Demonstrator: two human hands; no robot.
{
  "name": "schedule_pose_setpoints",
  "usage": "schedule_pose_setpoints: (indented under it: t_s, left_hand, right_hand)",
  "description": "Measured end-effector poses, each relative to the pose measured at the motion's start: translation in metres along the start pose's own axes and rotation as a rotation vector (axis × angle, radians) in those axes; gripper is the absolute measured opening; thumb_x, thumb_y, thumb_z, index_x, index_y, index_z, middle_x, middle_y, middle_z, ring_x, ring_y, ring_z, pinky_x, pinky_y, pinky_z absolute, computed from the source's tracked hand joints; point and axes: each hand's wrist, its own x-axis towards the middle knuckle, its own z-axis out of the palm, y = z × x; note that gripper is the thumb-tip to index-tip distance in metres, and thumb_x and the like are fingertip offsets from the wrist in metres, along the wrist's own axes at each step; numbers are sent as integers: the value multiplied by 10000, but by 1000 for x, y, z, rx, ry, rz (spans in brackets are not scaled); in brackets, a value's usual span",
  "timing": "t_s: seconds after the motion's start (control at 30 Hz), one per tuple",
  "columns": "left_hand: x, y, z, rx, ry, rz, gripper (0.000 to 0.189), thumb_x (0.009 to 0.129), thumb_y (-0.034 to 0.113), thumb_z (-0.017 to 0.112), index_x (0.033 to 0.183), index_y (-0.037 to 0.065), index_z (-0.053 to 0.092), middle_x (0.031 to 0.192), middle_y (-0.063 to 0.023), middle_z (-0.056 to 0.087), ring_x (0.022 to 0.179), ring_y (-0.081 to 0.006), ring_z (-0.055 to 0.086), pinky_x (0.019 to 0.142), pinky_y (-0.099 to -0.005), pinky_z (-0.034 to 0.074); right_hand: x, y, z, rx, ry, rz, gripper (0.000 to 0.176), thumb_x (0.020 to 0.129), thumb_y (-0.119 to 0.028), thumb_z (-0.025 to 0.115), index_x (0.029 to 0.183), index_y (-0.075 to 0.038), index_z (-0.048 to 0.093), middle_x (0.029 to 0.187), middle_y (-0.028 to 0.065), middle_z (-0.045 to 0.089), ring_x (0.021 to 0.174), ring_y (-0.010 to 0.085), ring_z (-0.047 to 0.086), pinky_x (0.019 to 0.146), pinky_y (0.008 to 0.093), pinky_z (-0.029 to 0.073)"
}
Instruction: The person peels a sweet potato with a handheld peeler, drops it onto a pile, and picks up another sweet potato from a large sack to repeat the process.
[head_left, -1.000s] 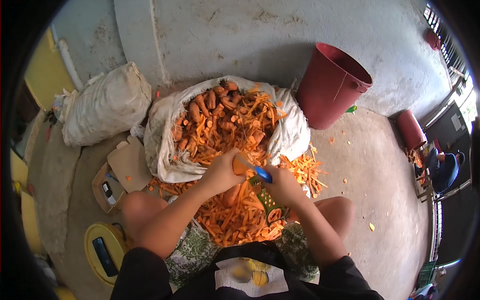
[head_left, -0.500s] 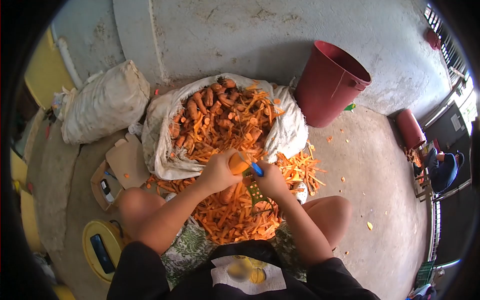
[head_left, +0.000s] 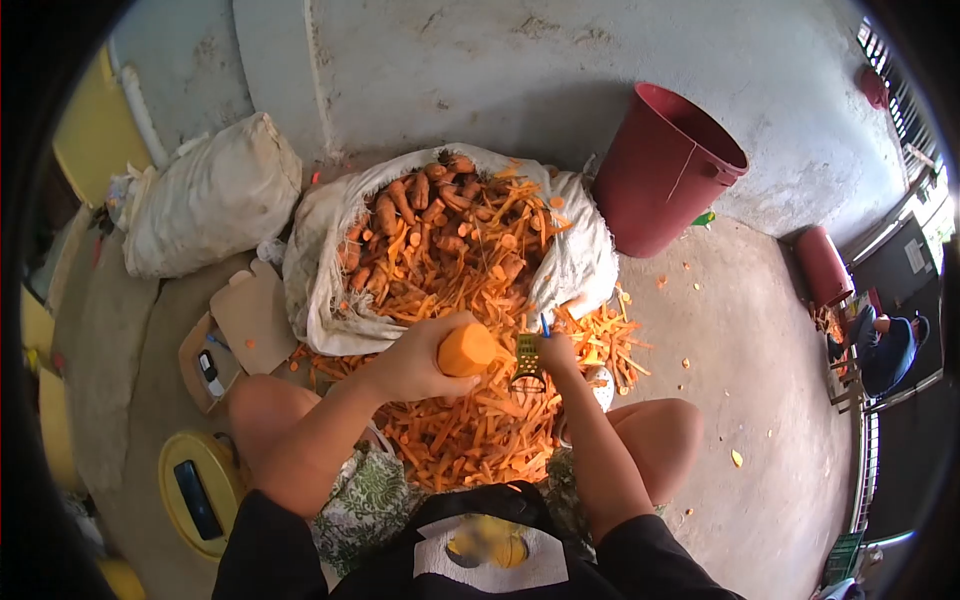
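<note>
So our left hand (head_left: pixel 415 362) has its fingers wrapped round a chunky peeled carrot (head_left: pixel 467 350), cut face up towards us. Our right hand (head_left: pixel 557 354) is closed round a green slotted tool (head_left: pixel 528 360), with a blue handle (head_left: pixel 545 324) poking up out of the fist. Tool and carrot are apart, tool at the carrot's 3 o'clock

Call the carrot the middle of the clock: there's a big heap of orange strips (head_left: pixel 475 440) at 6 between our legs, and an open white sack (head_left: pixel 318 300) full of carrots and strips at 12. Tall red bin (head_left: pixel 645 190) sits between 1 and 2, closed white sack (head_left: pixel 215 205) at 10, opened cardboard box (head_left: pixel 250 318) at 9, and a yellow lid (head_left: pixel 231 480) with a phone (head_left: pixel 198 499) on it at 8. Way out at 3 there's another person (head_left: pixel 885 352) in blue
</note>
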Motion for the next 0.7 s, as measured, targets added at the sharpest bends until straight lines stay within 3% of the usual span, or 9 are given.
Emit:
schedule_pose_setpoints:
  t_s: [0.07, 0.13, 0.17, 0.23, 0.33, 0.5, 0.57, 0.67, 0.7]
  left_hand:
    - [4, 8, -5, 214, -37, -72, 297, 701, 116, 640, 936, 28, 481, 763, -69, 571, 735, -194, 596, 663, -350, 456]
    - [7, -4, -4, 489, -5, -191, 318, 690, 111, 638, 948, 16, 481, 784, -131, 589, 759, -257, 607, 669, -350, 464]
    - [8, -18, -4, 587, -17, -177, 348, 677, 107, 638, 974, 14, 480, 783, -170, 584, 769, -298, 598, 681, -359, 467]
    - [13, -34, -3, 745, -82, -264, 389, 674, 121, 658, 1001, 17, 475, 831, -166, 575, 789, -302, 585, 678, -364, 459]
    - [21, -66, 6, 909, -182, -363, 458, 675, 139, 677, 1061, 29, 455, 874, -159, 562, 805, -307, 571, 678, -376, 454]
    - [21, -54, 14, 842, -422, -480, 476, 702, 185, 677, 1099, 51, 450, 951, -150, 534, 862, -294, 554, 717, -382, 461]
    - [18, -68, 3, 898, -414, -452, 466, 704, 206, 682, 1081, 45, 459, 978, -146, 523, 888, -288, 543, 735, -378, 456]
    - [17, -58, -14, 955, -372, -445, 451, 708, 245, 690, 1036, 23, 475, 1006, -126, 506, 932, -276, 522, 775, -372, 442]
    - [17, -55, -17, 958, -336, -455, 428, 717, 243, 683, 1017, 12, 482, 1005, -126, 513, 930, -273, 533, 774, -370, 453]
  right_hand:
    - [-14, -15, 1, 39, -26, -6, 261, 824, -211, 533, 754, 34, 593, 677, 125, 598, 570, 198, 578, 512, 343, 440]
    - [-41, -32, -5, 626, -223, -78, 187, 861, -174, 494, 833, -4, 567, 655, 69, 571, 553, 186, 565, 531, 330, 459]
    - [-55, -39, -7, 626, -220, -75, 187, 861, -174, 494, 833, -4, 567, 655, 69, 571, 553, 186, 565, 531, 330, 459]
    - [-81, -53, -9, 959, -570, -52, 156, 890, -179, 470, 944, -43, 524, 708, 41, 548, 628, 174, 577, 579, 319, 487]
    - [-110, -64, -4, 1011, -741, -70, 208, 892, -228, 479, 994, -48, 486, 791, 51, 547, 690, 181, 581, 622, 331, 509]
    - [-114, -57, 9, 922, -796, 35, 228, 890, -243, 486, 1009, -49, 490, 883, 58, 568, 753, 179, 578, 648, 318, 495]
    - [-100, -43, 12, 474, -786, 9, 246, 899, -243, 456, 1033, -46, 516, 881, 70, 596, 698, 164, 573, 623, 293, 484]
    - [-86, -39, -14, 215, -767, 64, 267, 886, -233, 483, 1055, -32, 530, 840, 70, 605, 655, 135, 559, 574, 256, 460]
    - [-70, -42, -35, 244, -807, 53, 300, 854, -240, 550, 1056, -20, 572, 911, 87, 598, 678, 151, 555, 622, 291, 449]
